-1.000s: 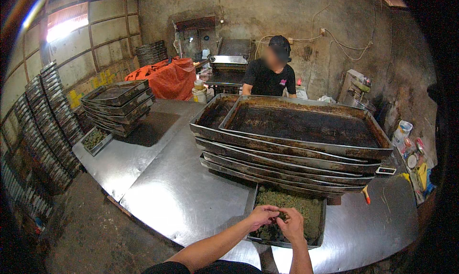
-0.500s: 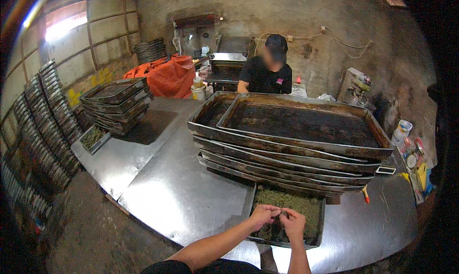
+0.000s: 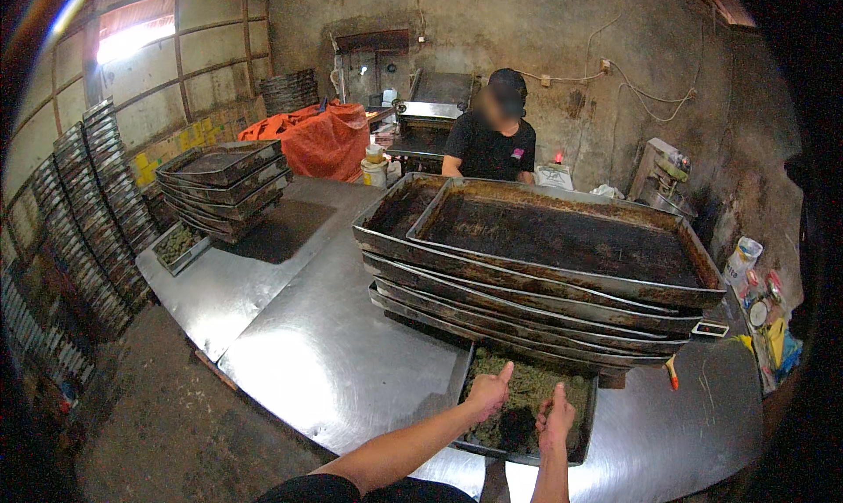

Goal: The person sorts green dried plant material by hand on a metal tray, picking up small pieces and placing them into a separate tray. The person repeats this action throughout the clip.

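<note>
Just under left hand (image 3: 488, 394), greenish mass (image 3: 534, 378)

At five o'clock, the olive-green, grainy mass (image 3: 530, 380) shows a near-black patch inside a dark grey, rectangular metal tray (image 3: 591, 415). At three o'clock, the tall stack of oblong metal pans (image 3: 544, 231) pairs silvery rims with brown-black insides, streaked rust-brown. Between seven and eight, the flat sheet-metal tabletop (image 3: 351, 336) is silver, with a white blotch of glare. Near half past ten, the draped plastic tarpaulin (image 3: 325, 143) is bright orange. At nine, high piles of thin trays (image 3: 101, 191) make silver-and-dark stripes. At one, a person's short-sleeved black shirt (image 3: 487, 156) carries a small pink mark.
</note>
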